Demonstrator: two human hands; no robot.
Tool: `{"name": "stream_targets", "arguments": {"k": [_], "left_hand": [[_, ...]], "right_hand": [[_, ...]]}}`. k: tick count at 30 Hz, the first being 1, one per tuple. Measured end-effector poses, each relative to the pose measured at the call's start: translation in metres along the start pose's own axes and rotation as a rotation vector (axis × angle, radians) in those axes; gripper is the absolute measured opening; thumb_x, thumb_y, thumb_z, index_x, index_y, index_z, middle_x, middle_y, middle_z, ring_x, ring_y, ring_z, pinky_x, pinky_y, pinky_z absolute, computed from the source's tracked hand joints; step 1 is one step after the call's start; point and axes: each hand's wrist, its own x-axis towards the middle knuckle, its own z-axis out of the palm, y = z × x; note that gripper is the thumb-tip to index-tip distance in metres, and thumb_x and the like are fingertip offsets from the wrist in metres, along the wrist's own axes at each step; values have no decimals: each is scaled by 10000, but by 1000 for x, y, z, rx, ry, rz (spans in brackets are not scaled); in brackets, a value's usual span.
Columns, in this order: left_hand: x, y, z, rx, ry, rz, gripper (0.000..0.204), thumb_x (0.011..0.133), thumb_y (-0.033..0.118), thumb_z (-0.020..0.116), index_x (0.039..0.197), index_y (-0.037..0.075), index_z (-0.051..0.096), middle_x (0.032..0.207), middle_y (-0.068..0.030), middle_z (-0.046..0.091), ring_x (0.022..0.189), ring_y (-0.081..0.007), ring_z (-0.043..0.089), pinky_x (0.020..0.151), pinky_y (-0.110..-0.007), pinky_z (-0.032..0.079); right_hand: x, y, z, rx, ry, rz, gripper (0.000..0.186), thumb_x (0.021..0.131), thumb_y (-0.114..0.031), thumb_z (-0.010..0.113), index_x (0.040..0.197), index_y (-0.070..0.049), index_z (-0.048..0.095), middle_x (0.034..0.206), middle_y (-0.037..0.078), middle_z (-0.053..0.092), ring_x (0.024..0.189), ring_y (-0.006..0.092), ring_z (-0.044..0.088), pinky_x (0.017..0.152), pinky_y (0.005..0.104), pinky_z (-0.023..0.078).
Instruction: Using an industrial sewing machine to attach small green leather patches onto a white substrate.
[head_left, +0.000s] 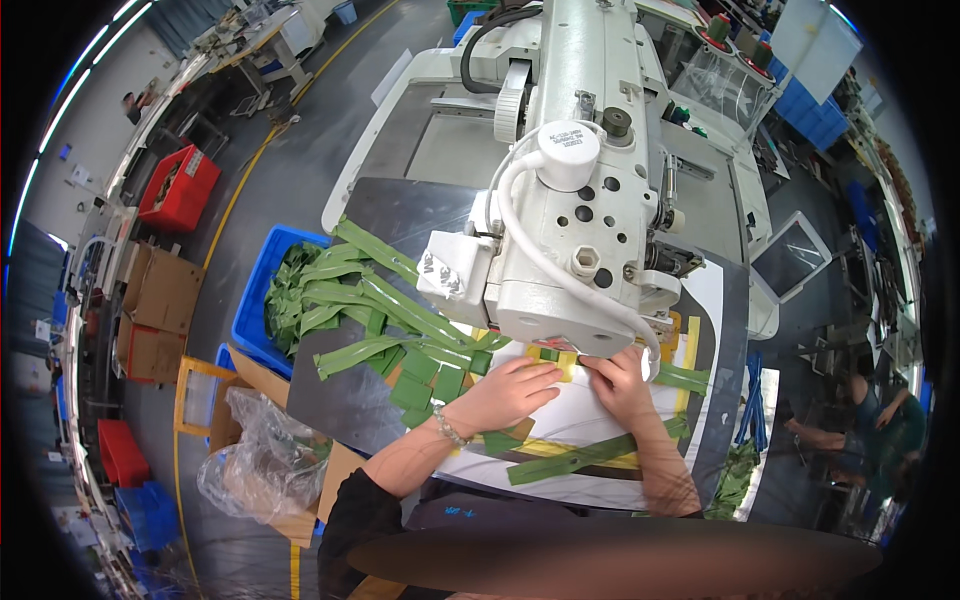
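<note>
Head view: the left hand [508, 393] lies loosely open, the right hand [618, 385] curls, hold unclear; both probably steady the small green fabric patch [549, 355] beneath the white metal sewing machine [560, 308].

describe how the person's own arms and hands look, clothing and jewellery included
The left hand and right hand are both ungloved. A beaded-looking, pale bracelet circles the left wrist, and a black sleeve covers the arm farther up. The right wrist shows no bracelet; its sleeve can't be made out.
</note>
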Motion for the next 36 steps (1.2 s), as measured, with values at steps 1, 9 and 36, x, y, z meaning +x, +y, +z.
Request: {"name": "stream_targets", "arguments": {"k": [1,9,36], "left_hand": [[0,0,0,-4,5,2,218,846,166,576,1046,131,656,1241,-58,607,1179,-171,556,989,-361,408],[0,-1,-1,-10,1,1,218,846,164,574,1044,126,655,1232,-62,613,1179,-179,558,987,-363,411],[3,1,-4,-2,-25,17,215,850,156,554,1036,102,648,1213,-75,614,1167,-195,559,991,-362,420]], "right_hand": [[0,1,0,0,0,2,266,700,23,667,942,-81,700,938,66,627,923,269,555,824,375,379],[-1,2,1,5,6,-1,265,684,31,659,920,-81,704,900,63,620,905,270,551,820,379,379],[-2,1,2,56,-15,74,252,675,30,673,898,-83,702,946,70,639,951,283,555,841,383,374]]}}
